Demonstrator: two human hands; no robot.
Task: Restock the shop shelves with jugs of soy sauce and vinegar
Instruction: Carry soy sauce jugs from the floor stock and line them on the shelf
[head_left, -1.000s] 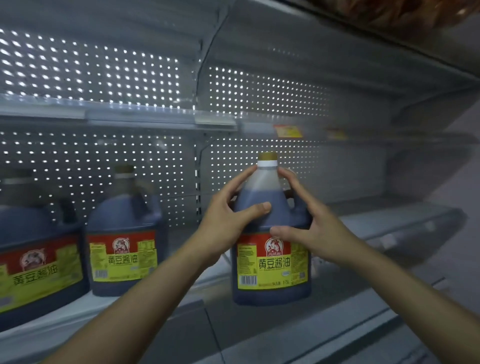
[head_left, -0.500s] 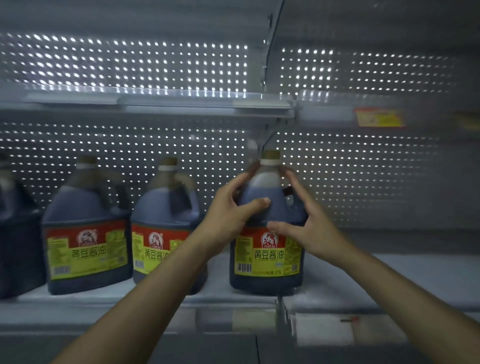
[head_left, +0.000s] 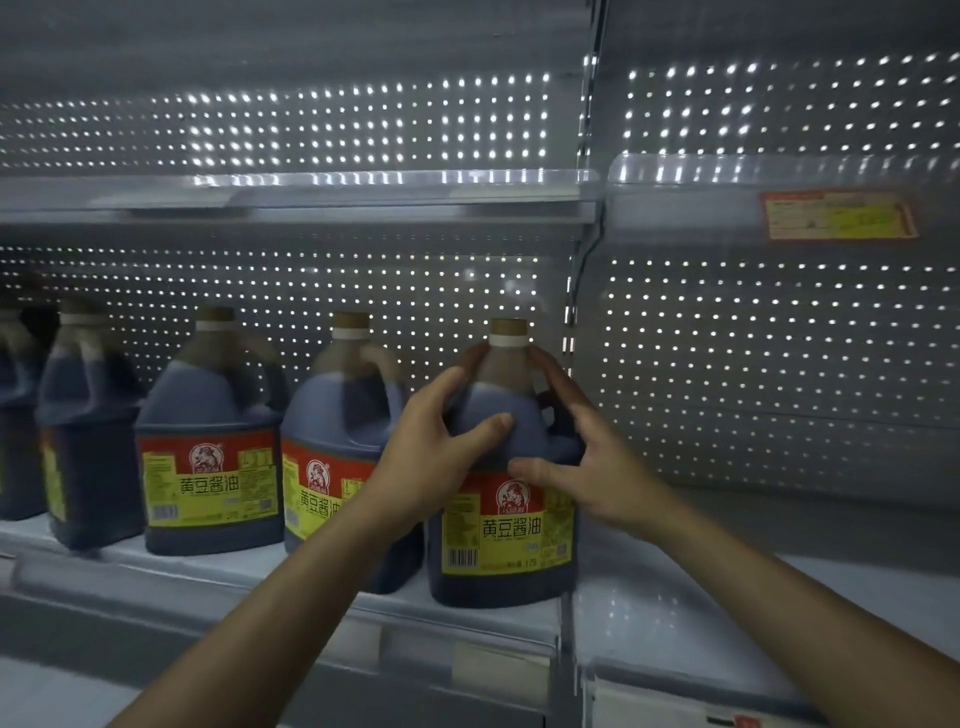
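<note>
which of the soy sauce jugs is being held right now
The rightmost jug, at the end of the row: the left hand and right hand clasp its shoulders; the others stand untouched.

Both bare arms reach up and forward, coming in from 7 and 5 o'clock. The left hand (head_left: 431, 447) and the right hand (head_left: 592, 457) curl toward each other near the middle, fingers bent, thumbs pointing inward, gripping one jug (head_left: 506, 519) from both sides.

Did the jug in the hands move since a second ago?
Yes. The held jug went left along the shelf, closing on the next jug, and now sits down on it.
</note>
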